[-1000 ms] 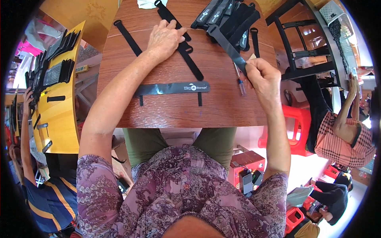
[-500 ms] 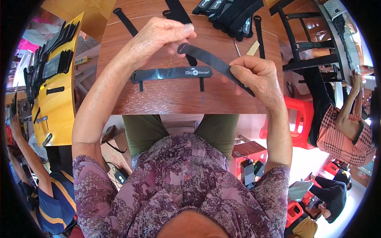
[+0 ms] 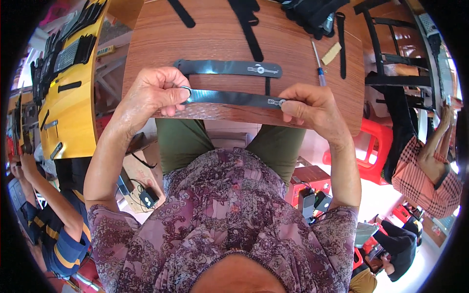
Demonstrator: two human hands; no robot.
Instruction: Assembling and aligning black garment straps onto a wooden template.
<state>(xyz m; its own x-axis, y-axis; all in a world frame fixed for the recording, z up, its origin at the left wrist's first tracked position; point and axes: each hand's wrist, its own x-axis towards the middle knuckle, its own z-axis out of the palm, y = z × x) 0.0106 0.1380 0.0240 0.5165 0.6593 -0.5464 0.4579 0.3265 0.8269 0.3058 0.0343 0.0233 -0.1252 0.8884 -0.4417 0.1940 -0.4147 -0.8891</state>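
Observation:
A shiny black strap [image 3: 224, 98] with a white printed mark near its right end is stretched level between my hands, over the near edge of the brown table [image 3: 161, 44]. My left hand [image 3: 159, 93] pinches its looped left end. The right end is pinched by my right hand [image 3: 310, 105], thumb on top beside the print. Just beyond lies a second flat strap [image 3: 227, 67] of the same kind, with a narrow black strip [image 3: 267, 86] sticking out under it toward me. Farther off, a long black strap [image 3: 248, 36] lies on the wood.
At the far right are a pile of black straps [image 3: 315, 14], a screwdriver [image 3: 320, 68], a yellowish block [image 3: 331, 53] and a looped strap [image 3: 341, 46]. A yellow table [image 3: 73, 112] holding strap stacks stands left. Right are a red stool [image 3: 373, 151] and other people.
My left hand has come down and toward me, and the strap, slanted before, is now level and taut with its printed face up. My head view has shifted slightly.

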